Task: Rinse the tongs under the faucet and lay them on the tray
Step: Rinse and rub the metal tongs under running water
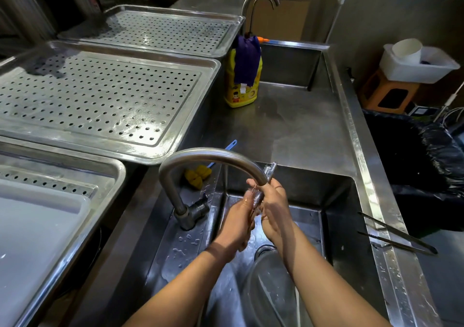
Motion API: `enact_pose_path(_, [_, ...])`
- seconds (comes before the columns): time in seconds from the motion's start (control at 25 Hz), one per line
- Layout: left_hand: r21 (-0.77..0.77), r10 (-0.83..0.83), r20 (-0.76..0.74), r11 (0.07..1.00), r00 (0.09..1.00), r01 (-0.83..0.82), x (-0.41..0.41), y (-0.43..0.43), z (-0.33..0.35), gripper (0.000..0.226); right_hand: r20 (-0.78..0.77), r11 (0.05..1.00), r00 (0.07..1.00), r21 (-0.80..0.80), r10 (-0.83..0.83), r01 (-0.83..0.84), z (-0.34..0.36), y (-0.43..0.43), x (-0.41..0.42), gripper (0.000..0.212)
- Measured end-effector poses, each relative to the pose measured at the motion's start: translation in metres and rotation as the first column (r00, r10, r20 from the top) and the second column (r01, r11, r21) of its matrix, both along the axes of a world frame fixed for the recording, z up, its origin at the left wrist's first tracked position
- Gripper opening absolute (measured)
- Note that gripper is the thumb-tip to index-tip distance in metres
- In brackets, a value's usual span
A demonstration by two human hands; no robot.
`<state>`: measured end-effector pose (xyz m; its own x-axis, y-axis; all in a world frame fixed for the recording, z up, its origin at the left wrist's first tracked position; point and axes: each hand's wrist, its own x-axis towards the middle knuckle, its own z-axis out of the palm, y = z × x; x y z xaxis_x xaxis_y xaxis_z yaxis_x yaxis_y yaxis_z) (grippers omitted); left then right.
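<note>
Metal tongs (270,169) stand tilted under the spout of the curved faucet (213,154), their upper end sticking out above my hands. My right hand (275,208) grips them around the middle. My left hand (239,217) wraps the lower part, wet, fingers closed against the metal. Both hands are over the near sink basin (339,213). The lower end of the tongs is hidden by my hands. A large perforated steel tray (100,95) lies to the left, behind the faucet.
A second pair of long tongs (396,236) rests across the sink's right rim. A clear bowl (266,291) sits in the basin. A yellow sponge brush (198,173) and a yellow detergent bottle (241,83) stand on the counter. More trays lie at far left and near left.
</note>
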<state>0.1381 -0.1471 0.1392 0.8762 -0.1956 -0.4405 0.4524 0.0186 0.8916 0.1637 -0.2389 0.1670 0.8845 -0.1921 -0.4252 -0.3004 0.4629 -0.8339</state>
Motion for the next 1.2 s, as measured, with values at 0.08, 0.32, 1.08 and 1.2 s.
enact_pose_path(0.08, [-0.161,-0.012,-0.155,0.987,0.988,-0.013,0.000,0.004,-0.005,0.052,0.004,0.986,1.000,0.163,0.017,-0.018,0.010,-0.008,-0.003,0.021])
enact_pose_path(0.32, [-0.394,-0.031,-0.184,0.918,0.982,-0.045,-0.006,0.020,-0.013,0.028,0.039,0.984,0.994,0.146,0.101,-0.106,0.029,-0.016,-0.008,0.024])
enact_pose_path(1.08, [-0.282,-0.072,-0.020,0.957,0.997,0.064,0.018,0.013,0.005,0.027,-0.127,0.970,0.985,-0.199,0.119,-0.143,-0.038,0.016,-0.003,0.047])
enact_pose_path(1.2, [-0.185,-0.130,0.112,0.971,0.985,0.149,0.016,0.015,0.002,0.045,-0.125,0.993,0.988,-0.066,0.093,-0.102,-0.033,0.009,0.007,0.031])
